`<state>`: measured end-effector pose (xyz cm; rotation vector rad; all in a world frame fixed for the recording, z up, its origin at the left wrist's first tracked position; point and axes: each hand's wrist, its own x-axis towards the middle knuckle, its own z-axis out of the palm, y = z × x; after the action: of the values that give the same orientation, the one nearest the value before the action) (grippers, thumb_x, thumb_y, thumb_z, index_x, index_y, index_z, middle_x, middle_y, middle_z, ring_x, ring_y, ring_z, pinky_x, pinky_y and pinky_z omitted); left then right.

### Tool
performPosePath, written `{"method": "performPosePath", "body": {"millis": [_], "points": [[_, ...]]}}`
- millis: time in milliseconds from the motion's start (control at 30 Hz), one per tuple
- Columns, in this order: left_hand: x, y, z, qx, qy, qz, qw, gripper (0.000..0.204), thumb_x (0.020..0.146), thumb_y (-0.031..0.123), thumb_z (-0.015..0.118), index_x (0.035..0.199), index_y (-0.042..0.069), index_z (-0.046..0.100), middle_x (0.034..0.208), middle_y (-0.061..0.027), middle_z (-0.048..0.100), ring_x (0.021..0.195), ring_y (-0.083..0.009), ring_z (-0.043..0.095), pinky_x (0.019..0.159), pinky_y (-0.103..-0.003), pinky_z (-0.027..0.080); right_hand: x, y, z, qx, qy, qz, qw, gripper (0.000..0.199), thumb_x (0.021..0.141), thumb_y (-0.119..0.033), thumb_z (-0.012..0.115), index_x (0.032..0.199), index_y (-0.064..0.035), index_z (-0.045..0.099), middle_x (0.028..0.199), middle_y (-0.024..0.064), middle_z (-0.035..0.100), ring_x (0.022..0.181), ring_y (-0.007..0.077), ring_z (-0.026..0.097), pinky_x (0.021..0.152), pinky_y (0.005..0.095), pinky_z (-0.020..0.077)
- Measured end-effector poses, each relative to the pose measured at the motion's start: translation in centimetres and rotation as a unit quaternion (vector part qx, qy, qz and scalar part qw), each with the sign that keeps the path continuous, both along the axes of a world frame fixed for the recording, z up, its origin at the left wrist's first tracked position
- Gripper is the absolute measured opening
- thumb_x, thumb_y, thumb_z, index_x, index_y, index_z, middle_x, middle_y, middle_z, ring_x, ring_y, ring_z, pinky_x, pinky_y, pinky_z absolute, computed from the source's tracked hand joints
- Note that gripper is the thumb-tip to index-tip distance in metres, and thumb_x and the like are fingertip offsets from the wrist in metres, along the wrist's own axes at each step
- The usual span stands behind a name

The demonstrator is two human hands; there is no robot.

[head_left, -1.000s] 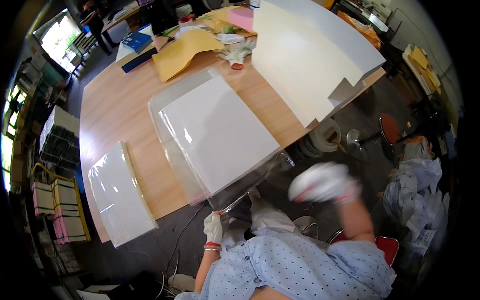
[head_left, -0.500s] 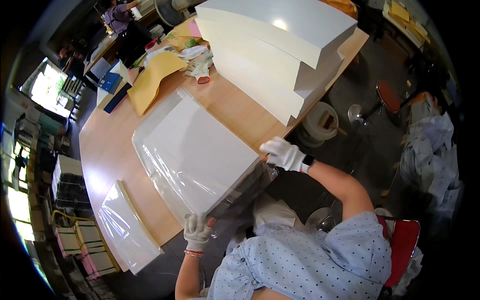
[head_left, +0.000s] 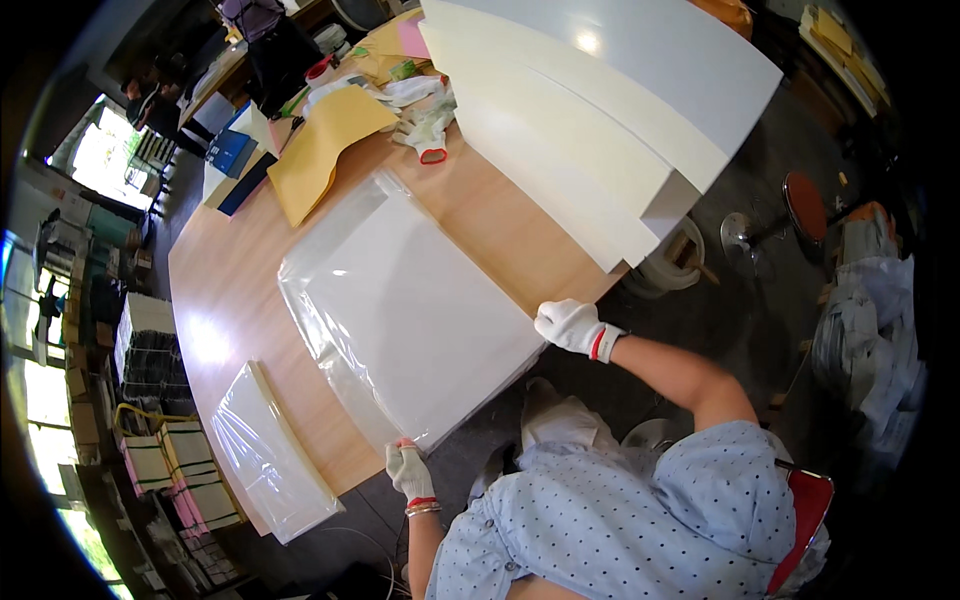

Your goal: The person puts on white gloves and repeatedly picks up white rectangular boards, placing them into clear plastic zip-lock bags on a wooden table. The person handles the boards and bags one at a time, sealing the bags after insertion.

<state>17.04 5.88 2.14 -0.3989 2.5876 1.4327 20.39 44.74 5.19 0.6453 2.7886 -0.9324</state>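
Observation:
A clear plastic bag point(head_left: 316, 325) with a stack of large white sheets point(head_left: 440, 300) inside lies across the table, its near edge at the table's front. My left hand point(head_left: 409, 472), in a white knit glove with bare fingertips showing, is closed at the bag's near left corner. At the near right corner my right hand point(head_left: 570, 327), also gloved, is curled into a fist on the bag's edge. The plastic between the fingers is too small to make out clearly. A second wrapped white pack point(head_left: 272, 455) rests on the table to the left.
Tall stacks of white board point(head_left: 570, 140) occupy the table's far right. Yellow envelopes point(head_left: 325, 150), blue boxes point(head_left: 232, 152) and spare gloves point(head_left: 430, 130) lie at the back. A white bucket point(head_left: 672, 262) and a round stool point(head_left: 805, 207) stand on the right. Another person point(head_left: 262, 30) stands far off.
The bag's loose flap, which hung over the front edge, now lies tight along the sheets. My left hand has turned from raised fingers to closed. My right hand has curled shut; the view has shifted slightly.

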Motion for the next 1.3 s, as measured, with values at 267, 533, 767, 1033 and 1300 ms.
{"method": "performPosePath", "body": {"millis": [267, 533, 767, 1033, 1300], "points": [[-0.7, 2.0, 2.6, -0.271, 0.101, -0.099, 0.952, 0.012, 0.077, 0.008, 0.056, 0.086, 0.001, 0.058, 0.105, -0.0168, 0.057, 0.084, -0.0338, 0.059, 0.072, -0.039, 0.046, -1.6, 0.9, -2.6, 0.030, 0.027, 0.099, 0.994, 0.025, 0.083, -0.032, 0.045, 0.086, -0.0125, 0.061, 0.081, 0.0140, 0.064, 0.078, 0.0359, 0.060, 0.067, 0.0469, 0.0458], [-1.7, 5.1, 7.9, -0.093, -0.172, 0.043, 0.980, 0.037, 0.086, 0.038, 0.056, 0.095, 0.002, 0.059, 0.090, -0.0112, 0.059, 0.078, -0.0228, 0.059, 0.073, -0.034, 0.046, -4.3, 1.0, 3.2, -0.099, -0.152, 0.111, 0.977, 0.043, 0.084, -0.046, 0.048, 0.076, -0.0069, 0.064, 0.069, 0.0138, 0.062, 0.069, 0.0299, 0.061, 0.064, 0.0391, 0.0453], [-4.3, 2.6, 7.7, 0.310, -0.297, 0.076, 0.900, 0.027, 0.084, 0.027, 0.063, 0.101, 0.007, 0.056, 0.091, -0.0038, 0.059, 0.082, -0.0147, 0.059, 0.068, -0.029, 0.048, -5.2, 0.0, 2.2, -0.026, -0.136, 0.079, 0.987, 0.060, 0.082, -0.058, 0.051, 0.102, -0.0023, 0.058, 0.091, 0.0188, 0.064, 0.084, 0.0272, 0.063, 0.076, 0.0360, 0.0469], [-7.4, 4.8, 15.8, 0.457, -0.185, 0.023, 0.870, 0.039, 0.084, 0.016, 0.064, 0.118, 0.004, 0.051, 0.104, -0.0054, 0.060, 0.093, -0.0147, 0.058, 0.080, -0.027, 0.048, -9.8, 2.1, 0.9, -0.440, -0.078, -0.070, 0.892, 0.040, 0.090, -0.037, 0.053, 0.103, 0.0009, 0.061, 0.090, 0.0135, 0.066, 0.083, 0.0160, 0.063, 0.071, 0.0310, 0.0490], [-9.6, -6.4, 17.2, 0.393, -0.110, -0.093, 0.908, 0.054, 0.079, 0.019, 0.067, 0.124, -0.002, 0.048, 0.109, -0.0060, 0.058, 0.098, -0.0132, 0.053, 0.085, -0.027, 0.044, -9.6, -10.4, 9.4, -0.172, 0.019, -0.029, 0.985, 0.029, 0.081, -0.024, 0.061, 0.085, 0.0042, 0.061, 0.075, 0.0159, 0.065, 0.069, 0.0244, 0.064, 0.062, 0.0374, 0.0497]]}}
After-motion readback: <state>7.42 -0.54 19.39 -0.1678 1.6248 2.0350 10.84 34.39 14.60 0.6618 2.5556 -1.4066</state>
